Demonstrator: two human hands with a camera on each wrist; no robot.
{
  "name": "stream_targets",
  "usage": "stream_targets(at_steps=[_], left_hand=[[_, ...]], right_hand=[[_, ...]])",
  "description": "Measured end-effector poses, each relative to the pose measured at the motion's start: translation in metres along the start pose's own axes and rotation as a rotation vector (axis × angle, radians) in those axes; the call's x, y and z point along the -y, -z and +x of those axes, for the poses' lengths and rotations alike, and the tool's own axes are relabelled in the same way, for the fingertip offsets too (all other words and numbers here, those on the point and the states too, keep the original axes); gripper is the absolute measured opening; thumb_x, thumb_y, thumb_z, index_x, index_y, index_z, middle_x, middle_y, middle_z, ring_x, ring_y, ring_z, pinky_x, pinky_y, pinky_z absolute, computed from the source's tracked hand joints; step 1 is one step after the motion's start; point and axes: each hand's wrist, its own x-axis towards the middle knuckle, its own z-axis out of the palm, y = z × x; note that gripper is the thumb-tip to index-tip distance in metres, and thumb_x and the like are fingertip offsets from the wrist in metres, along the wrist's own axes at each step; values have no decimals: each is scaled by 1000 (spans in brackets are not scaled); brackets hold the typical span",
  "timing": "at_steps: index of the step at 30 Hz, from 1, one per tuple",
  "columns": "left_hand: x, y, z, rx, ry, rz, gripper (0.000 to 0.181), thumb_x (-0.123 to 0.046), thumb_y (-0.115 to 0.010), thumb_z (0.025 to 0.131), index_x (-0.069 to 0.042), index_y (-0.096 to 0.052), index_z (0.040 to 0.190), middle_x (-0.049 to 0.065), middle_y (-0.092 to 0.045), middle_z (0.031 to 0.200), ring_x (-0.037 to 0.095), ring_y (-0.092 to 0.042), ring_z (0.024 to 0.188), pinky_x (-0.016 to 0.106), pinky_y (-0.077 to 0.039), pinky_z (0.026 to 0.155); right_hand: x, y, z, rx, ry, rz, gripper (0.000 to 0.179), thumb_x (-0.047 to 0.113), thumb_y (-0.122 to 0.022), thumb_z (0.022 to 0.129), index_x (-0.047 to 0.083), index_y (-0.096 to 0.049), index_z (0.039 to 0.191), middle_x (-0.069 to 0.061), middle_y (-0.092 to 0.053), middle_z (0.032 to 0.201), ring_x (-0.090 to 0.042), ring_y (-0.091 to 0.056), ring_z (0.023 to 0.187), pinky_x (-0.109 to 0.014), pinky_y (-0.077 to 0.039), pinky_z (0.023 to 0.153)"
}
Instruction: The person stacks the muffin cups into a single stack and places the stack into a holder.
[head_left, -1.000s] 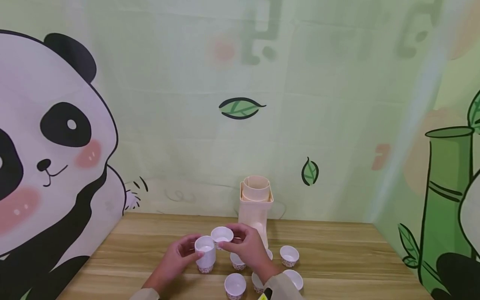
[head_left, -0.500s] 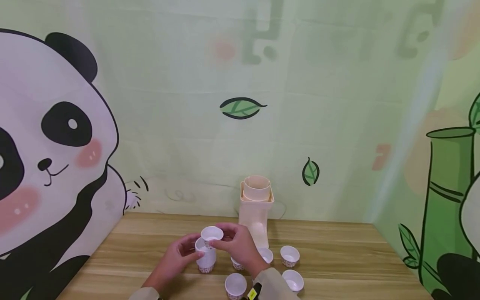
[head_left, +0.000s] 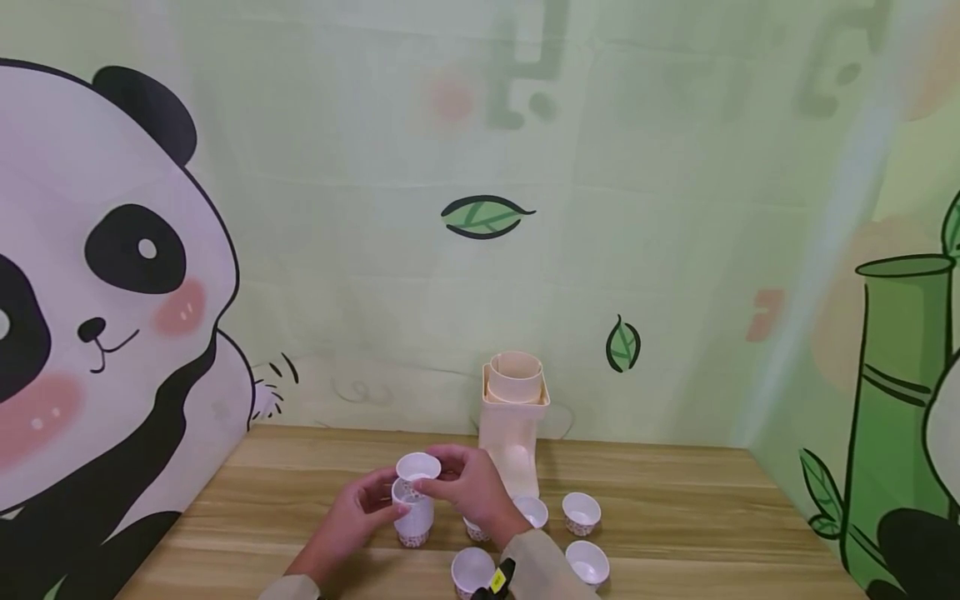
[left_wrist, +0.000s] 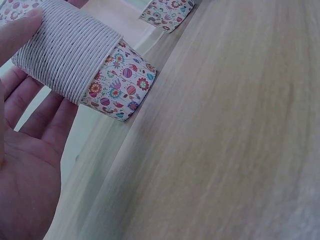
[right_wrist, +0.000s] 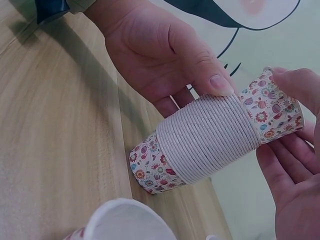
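Observation:
A tall stack of nested paper cups (head_left: 413, 527) stands on the table, white rims piled closely over a floral-printed base. My left hand (head_left: 356, 515) grips its side, the thumb across the ridged rims (left_wrist: 70, 47). With thumb and fingers, my right hand (head_left: 474, 492) holds a single floral paper cup (right_wrist: 272, 107) by its rim. That cup is upright, its lower part inside the mouth of the stack. In the right wrist view the left thumb (right_wrist: 220, 86) presses near the top rim of the stack.
Several loose paper cups stand mouth up to the right, among them a back one (head_left: 581, 512), a front right one (head_left: 587, 562) and one near the right sleeve (head_left: 472, 570). Behind my right hand rises a pale pink holder (head_left: 510, 429) with a round tube on top.
My right hand has moved left with its cup, from beside the stack to over it and then down into its mouth. The left hand keeps its grip on the stack.

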Motion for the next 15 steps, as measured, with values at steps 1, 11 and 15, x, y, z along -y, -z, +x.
stream_targets(at_steps=[1, 11, 15], left_hand=[[0, 0, 0, -4, 4, 0, 54, -15, -78, 91, 1, -58, 138, 23, -68, 129, 8, -69, 109, 18, -52, 95], [0, -1, 1, -9, 1, -5, 53, -15, -78, 90, 2, -59, 137, 22, -69, 128, 6, -69, 107, 18, -53, 95], [-1, -1, 1, -7, -4, -7, 53, -14, -78, 90, 2, -58, 137, 23, -69, 127, 7, -69, 107, 19, -53, 95]], right_hand=[[0, 0, 1, 3, -3, -2, 43, 11, -84, 84, 0, -70, 124, -19, -75, 116, -22, -75, 101, -26, -61, 86], [1, 0, 4, 43, -6, -42, 42, 8, -83, 85, 0, -69, 124, -18, -74, 118, -27, -74, 105, -29, -61, 88], [4, 0, 4, 56, -5, -34, 43, 8, -83, 86, 0, -68, 126, -20, -73, 121, -31, -73, 108, -28, -60, 88]])
